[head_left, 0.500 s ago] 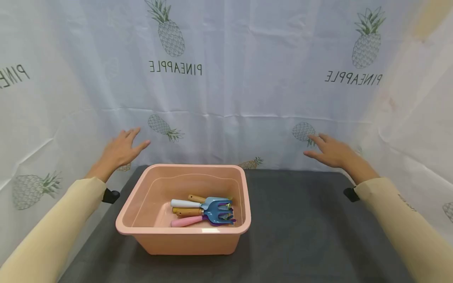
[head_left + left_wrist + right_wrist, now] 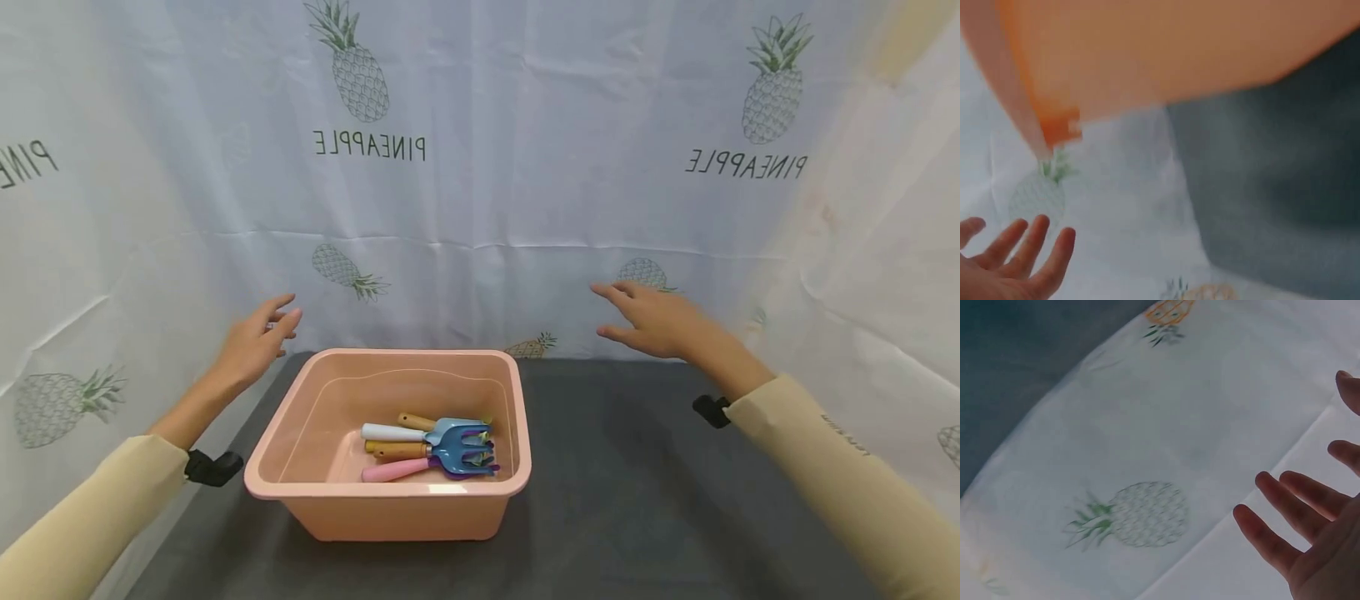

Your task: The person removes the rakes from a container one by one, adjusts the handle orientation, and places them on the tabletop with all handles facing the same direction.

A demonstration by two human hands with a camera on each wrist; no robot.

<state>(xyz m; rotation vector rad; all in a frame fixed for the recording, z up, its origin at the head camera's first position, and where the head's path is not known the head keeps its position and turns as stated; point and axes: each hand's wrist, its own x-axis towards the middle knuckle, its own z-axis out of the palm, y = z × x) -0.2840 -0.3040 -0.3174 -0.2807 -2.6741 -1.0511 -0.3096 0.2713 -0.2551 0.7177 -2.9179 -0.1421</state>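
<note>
Risk: both hands hang in the air either side of the basin; a one-sided grab at the thin rim could tip it and slide the tools out.
Pineapple-print cloth [image 2: 480, 208]: white, creased, draped as backdrop from 9 through 12 to 3 o'clock.
Table [image 2: 660, 500]: dark grey, matte, flat.
Basin [image 2: 300, 417]: salmon-pink plastic, rounded rectangle, smooth, at centre.
Left hand [image 2: 251, 346]: 10 o'clock of basin, fingers spread, empty.
Right hand [image 2: 660, 321]: 2 o'clock, fingers straight, empty.
Garden tools [image 2: 431, 447]: blue rake head, wood, white and pink handles, in the basin's 4 o'clock corner.
</note>
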